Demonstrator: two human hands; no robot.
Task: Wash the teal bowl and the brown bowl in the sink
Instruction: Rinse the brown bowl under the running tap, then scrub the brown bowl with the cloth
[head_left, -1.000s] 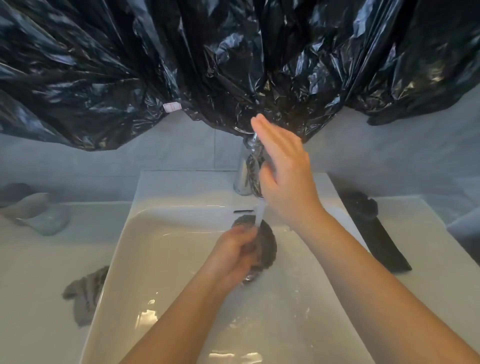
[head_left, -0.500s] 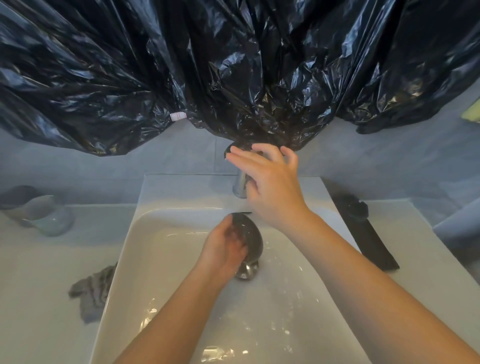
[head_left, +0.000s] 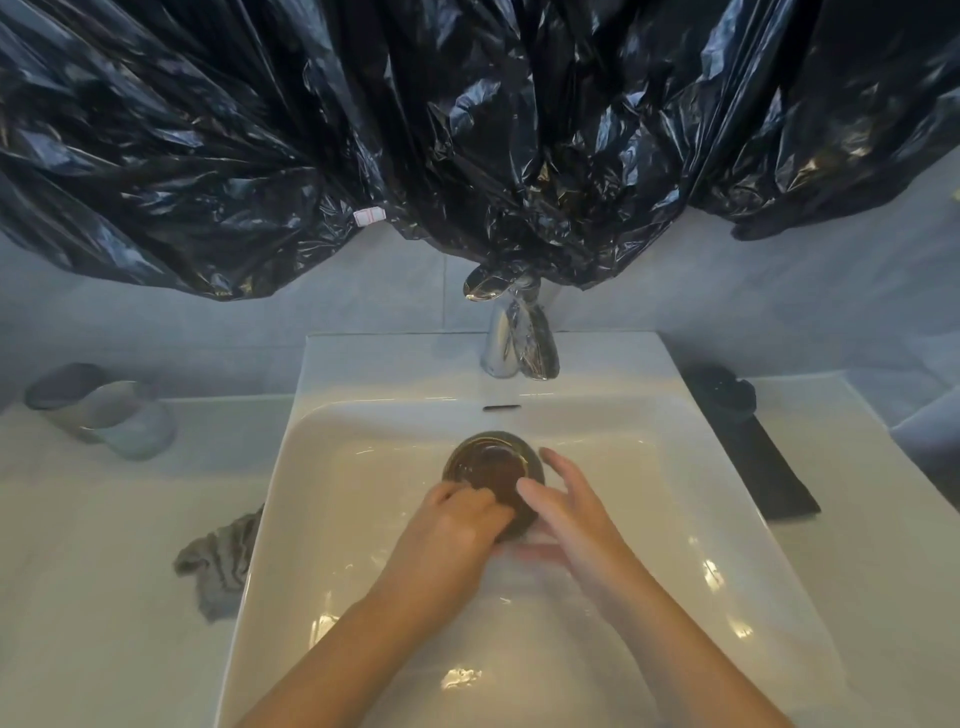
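We see the brown bowl (head_left: 488, 462) mid-sink (head_left: 332, 519), just in front of the faucet (head_left: 511, 338); we judge it's kept there to rinse and drain. Left hand (head_left: 452, 525) grips its near rim, fingers curled. Right hand (head_left: 566, 514) is released, straight fingers against the bowl's right side. Both forearms reach in from the sink's front. The likely teal bowl (head_left: 124, 426) sits on the tabletop (head_left: 104, 571), left of the sink.

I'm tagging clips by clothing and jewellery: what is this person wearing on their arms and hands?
Nothing that shows. The left hand and right hand are ungloved, with no ring, watch or bracelet visible, and no sleeve appears anywhere up to the frame's edge.
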